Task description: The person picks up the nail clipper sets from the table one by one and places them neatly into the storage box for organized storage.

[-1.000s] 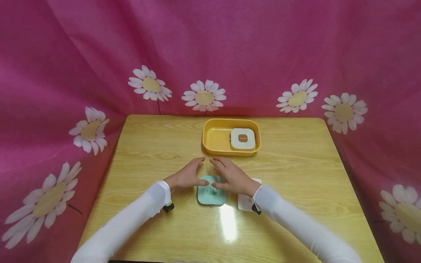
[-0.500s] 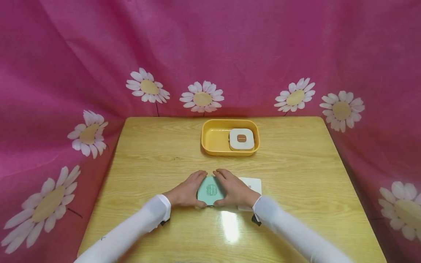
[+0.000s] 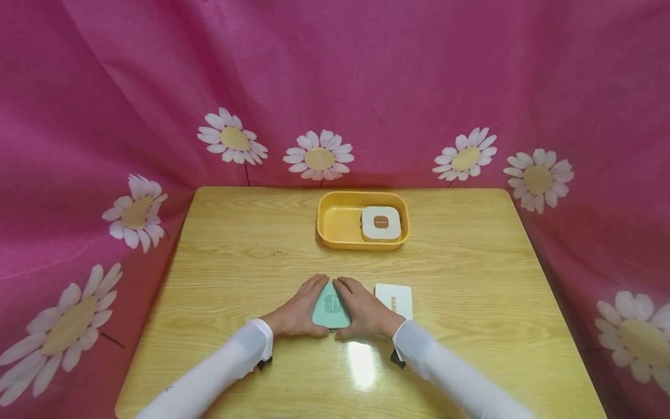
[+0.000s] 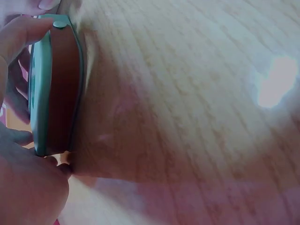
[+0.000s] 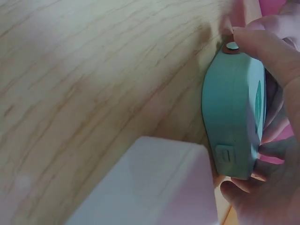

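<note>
A mint-green square case [image 3: 331, 308] with rounded corners and an embossed mark on its lid lies in front of me, between my two hands. My left hand [image 3: 299, 311] grips its left side, fingers round the far edge and thumb at the near edge. On the opposite side my right hand [image 3: 369, 311] holds it the same way. Both thumbs sit by a small round stud, seen on the case [image 4: 65, 84] in the left wrist view. A small raised tab marks the side of the case [image 5: 229, 108] in the right wrist view. The hands cover its sides in the head view.
A white flat box [image 3: 400, 298] with gold lettering lies just right of my right hand, partly covered by it. Farther back stands a yellow tray [image 3: 339, 224], holding a white square case [image 3: 381, 223] with a brown label. Pink flowered cloth [image 3: 361, 87] surrounds the wooden table [image 3: 460, 262].
Both hands came down from above the mint-green case and closed round its sides. Their thumbs moved from over the lid to its near edge. The case stayed in about the same place.
</note>
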A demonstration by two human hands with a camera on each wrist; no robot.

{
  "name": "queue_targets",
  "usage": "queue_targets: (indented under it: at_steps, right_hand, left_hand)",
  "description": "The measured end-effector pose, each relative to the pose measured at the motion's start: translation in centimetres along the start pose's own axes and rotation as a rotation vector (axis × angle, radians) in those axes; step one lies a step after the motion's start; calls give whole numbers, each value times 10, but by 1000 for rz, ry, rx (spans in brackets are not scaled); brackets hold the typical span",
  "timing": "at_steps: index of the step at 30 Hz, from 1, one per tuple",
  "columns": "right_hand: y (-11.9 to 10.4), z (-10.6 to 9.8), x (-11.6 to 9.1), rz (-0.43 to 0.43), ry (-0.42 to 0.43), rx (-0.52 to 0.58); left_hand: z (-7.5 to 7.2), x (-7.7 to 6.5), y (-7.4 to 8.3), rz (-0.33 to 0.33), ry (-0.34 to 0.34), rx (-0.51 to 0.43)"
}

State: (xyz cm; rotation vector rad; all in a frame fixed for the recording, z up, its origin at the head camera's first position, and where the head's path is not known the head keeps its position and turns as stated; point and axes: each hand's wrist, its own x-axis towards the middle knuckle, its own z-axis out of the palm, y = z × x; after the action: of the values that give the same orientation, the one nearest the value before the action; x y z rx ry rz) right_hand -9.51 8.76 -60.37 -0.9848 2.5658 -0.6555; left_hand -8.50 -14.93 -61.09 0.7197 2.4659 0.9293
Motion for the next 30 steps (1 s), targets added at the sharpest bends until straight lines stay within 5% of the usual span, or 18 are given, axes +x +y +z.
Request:
queue_targets:
  at_steps: [12,30]
  right_hand:
    - [-2,9,0,23,26,96]
    - [-1,17,4,35,73,91]
  left_hand:
    - [4,1,-8,-9,-17,-44]
    - [12,2,-15,-19,16,-73]
